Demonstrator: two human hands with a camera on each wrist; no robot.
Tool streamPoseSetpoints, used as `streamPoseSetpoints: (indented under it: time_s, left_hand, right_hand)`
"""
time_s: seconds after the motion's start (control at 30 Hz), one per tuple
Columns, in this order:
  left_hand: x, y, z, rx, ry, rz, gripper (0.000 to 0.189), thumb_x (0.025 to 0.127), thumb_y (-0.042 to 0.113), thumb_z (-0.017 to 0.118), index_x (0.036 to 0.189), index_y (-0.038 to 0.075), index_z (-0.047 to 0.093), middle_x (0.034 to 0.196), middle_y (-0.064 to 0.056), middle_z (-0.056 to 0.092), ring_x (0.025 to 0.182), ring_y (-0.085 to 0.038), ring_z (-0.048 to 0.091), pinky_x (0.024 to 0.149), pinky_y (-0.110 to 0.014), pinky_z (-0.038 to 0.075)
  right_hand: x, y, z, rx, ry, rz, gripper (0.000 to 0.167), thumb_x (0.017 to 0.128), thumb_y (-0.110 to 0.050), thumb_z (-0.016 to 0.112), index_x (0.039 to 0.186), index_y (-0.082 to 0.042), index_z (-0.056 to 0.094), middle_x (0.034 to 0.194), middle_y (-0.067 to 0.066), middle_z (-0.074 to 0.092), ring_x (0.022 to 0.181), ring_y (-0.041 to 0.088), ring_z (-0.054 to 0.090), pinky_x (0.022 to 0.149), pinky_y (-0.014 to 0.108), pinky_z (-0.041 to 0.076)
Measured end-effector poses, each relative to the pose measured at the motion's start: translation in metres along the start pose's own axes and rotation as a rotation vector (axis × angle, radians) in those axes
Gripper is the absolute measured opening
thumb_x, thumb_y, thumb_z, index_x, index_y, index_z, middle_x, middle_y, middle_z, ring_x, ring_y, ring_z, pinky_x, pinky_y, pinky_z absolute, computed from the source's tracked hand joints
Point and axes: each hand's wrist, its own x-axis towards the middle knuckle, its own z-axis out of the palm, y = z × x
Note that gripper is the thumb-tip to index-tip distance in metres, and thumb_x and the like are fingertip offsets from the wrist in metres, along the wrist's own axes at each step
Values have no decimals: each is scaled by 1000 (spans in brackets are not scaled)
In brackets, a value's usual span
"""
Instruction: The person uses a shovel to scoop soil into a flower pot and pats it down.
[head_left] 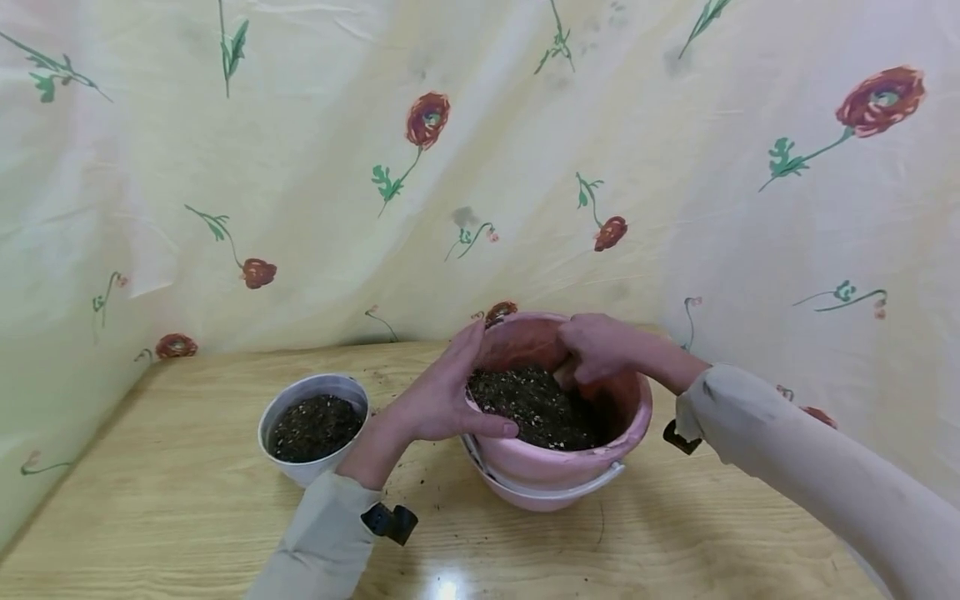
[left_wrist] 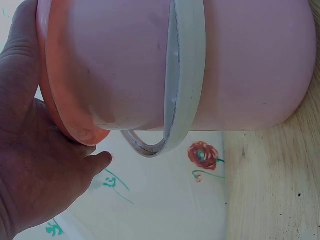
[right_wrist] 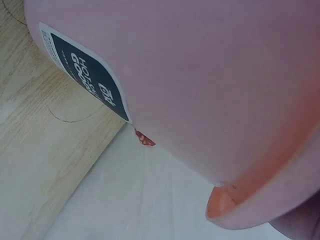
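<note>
A pink bucket (head_left: 547, 467) with a white handle (left_wrist: 190, 75) stands on the table, dark soil (head_left: 532, 404) inside it. My left hand (head_left: 442, 392) holds the bucket's left rim, its thumb laid over the front edge and its fingers spread along the far side. Reaching over the right rim, my right hand (head_left: 596, 346) is down inside the bucket. It grips a tan, wooden-looking handle (head_left: 566, 372) whose lower end is hidden in the soil. In the right wrist view, the bucket wall (right_wrist: 175, 75) covers most of that hand.
Left of the bucket is a smaller white pot (head_left: 306, 473) holding dark soil (head_left: 317, 427). Crumbs of soil lie on the wooden table (head_left: 187, 500). A flowered cloth (head_left: 322, 167) hangs behind the table and along its left side.
</note>
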Motion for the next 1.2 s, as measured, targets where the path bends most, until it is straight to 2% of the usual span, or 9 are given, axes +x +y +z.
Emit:
streamPoseSetpoints:
  time_s: [0.23, 0.5, 0.8, 0.97, 1.2]
  left_hand:
    - [1, -1, 0, -11, 8, 36, 131, 64, 47, 87, 153, 33, -8, 160, 8, -2, 146, -15, 5, 116, -48, 16]
    - [0, 1, 0, 26, 8, 13, 131, 64, 50, 87, 153, 35, -9, 161, 7, -5, 146, -18, 3, 115, -49, 16]
    - [-1, 0, 1, 28, 5, 0, 132, 64, 52, 86, 153, 32, -9, 161, 8, -5, 147, -19, 4, 115, -51, 16]
    - [-1, 0, 1, 51, 5, 19, 131, 65, 51, 85, 154, 31, -9, 161, 5, -4, 147, -20, 3, 115, -50, 15]
    - [-2, 0, 1, 49, 3, 34, 130, 66, 52, 84, 153, 33, -10, 161, 7, -5, 147, -17, 2, 116, -49, 15]
  right_hand:
    - [-3, -1, 4, 85, -46, 28, 22, 74, -26, 81, 66, -15, 64, 60, -10, 59, 56, 7, 49, 56, 29, 47]
    - [-7, -1, 8, 137, -56, 50, 27, 76, -27, 79, 60, -16, 60, 52, -12, 52, 52, 5, 46, 54, 27, 45]
    - [-8, -4, 11, 173, -7, 42, 31, 79, -27, 76, 58, -17, 56, 52, -12, 42, 51, 6, 40, 53, 26, 40]
    - [-10, -6, 11, 168, 13, 64, 30, 80, -26, 76, 59, -16, 56, 53, -11, 42, 51, 7, 40, 54, 27, 40]
    - [-15, -6, 9, 225, 18, 126, 25, 81, -23, 75, 63, -14, 60, 52, -9, 53, 50, 7, 50, 56, 28, 45]
